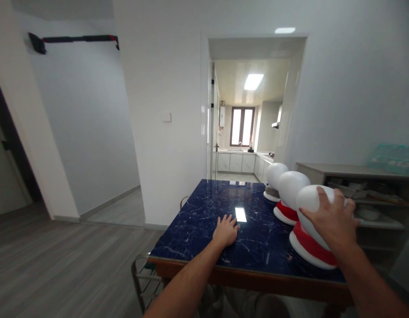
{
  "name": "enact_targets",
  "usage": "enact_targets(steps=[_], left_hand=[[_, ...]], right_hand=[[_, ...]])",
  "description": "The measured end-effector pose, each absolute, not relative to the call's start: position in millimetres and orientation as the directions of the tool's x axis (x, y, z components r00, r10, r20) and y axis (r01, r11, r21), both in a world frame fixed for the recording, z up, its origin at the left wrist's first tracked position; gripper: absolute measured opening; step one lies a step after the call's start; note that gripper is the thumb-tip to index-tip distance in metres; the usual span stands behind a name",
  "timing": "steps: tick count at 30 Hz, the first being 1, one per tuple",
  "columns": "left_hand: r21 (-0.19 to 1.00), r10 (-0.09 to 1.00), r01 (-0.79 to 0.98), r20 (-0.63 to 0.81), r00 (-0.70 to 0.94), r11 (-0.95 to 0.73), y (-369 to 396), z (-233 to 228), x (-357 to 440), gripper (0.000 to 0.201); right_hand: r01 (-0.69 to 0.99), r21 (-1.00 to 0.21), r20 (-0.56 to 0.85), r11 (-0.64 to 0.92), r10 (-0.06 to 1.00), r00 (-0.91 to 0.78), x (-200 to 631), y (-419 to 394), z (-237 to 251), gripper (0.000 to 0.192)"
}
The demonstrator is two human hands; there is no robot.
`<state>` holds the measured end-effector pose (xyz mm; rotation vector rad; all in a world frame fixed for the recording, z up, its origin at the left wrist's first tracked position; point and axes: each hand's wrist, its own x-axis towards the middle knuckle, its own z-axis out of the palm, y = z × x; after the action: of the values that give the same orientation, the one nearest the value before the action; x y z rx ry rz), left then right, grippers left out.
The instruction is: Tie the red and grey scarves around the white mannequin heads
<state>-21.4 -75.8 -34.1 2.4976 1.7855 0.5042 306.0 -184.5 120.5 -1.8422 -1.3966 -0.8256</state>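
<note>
My left hand [226, 230] lies flat on the dark blue marbled table [197, 221], its fingers stretched out and nothing in them. On the right, my right hand [336, 216] spreads its fingers round the top of the nearest white head-shaped form [312, 198], gripping it. This form stands upright on a round white base, with a red band [312, 243] round its lower part. Just behind it stands a second white form [293, 185], also with a red band. Farthest back is a third white form [276, 173], with a greyish band above its base.
A shelf unit [326, 168] stands right of the table, with wrapped bottles [394, 157] on top. Metal-framed seating [148, 276] is by the table's near left corner. Beyond the table, a doorway [257, 46] opens onto a kitchen.
</note>
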Motion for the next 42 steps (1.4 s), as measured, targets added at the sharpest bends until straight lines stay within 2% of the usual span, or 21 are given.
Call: enact_targets(steps=[10,17,23,26,29,33,38,42], left_hand=[[0.258,0.924,0.902,0.26,0.281,-0.346,-75.9,-35.0,-20.5,0.064],[0.255,0.921,0.902,0.271,0.279,-0.348,-75.6,-35.5,-20.3,0.065],[0.248,0.92,0.904,0.275,0.277,-0.347,-73.2,-37.9,-19.9,0.062],[0.254,0.927,0.919,0.303,0.22,-0.301,-72.8,-39.6,-19.1,0.065],[0.277,0.929,0.943,0.364,0.073,-0.183,-73.4,-39.6,-18.9,0.071],[0.375,0.904,0.925,0.413,-0.113,-0.056,-73.8,-38.2,-20.1,0.08],[0.388,0.912,0.915,0.406,-0.059,-0.113,-73.0,-39.7,-21.9,0.078],[0.35,0.94,0.926,0.341,0.013,-0.14,-72.5,-40.9,-21.9,0.075]], right_hand=[[0.978,-0.141,0.831,-0.152,0.519,0.2,299.7,-194.6,130.8,0.085],[0.99,-0.144,0.844,0.013,0.523,0.116,248.5,-189.1,156.5,0.087],[0.962,-0.2,0.844,0.186,0.532,0.073,186.8,-139.4,175.3,0.087],[0.944,-0.239,0.83,0.228,0.553,0.077,156.6,-107.8,182.0,0.087],[0.936,-0.273,0.793,0.222,0.603,0.088,127.4,-76.4,182.9,0.086],[0.934,-0.309,0.734,0.182,0.67,0.112,90.4,-40.7,173.9,0.086],[0.934,-0.334,0.661,0.126,0.738,0.137,53.0,-18.7,153.4,0.086],[0.95,-0.283,0.625,0.133,0.777,0.077,32.6,-21.8,143.7,0.089]])
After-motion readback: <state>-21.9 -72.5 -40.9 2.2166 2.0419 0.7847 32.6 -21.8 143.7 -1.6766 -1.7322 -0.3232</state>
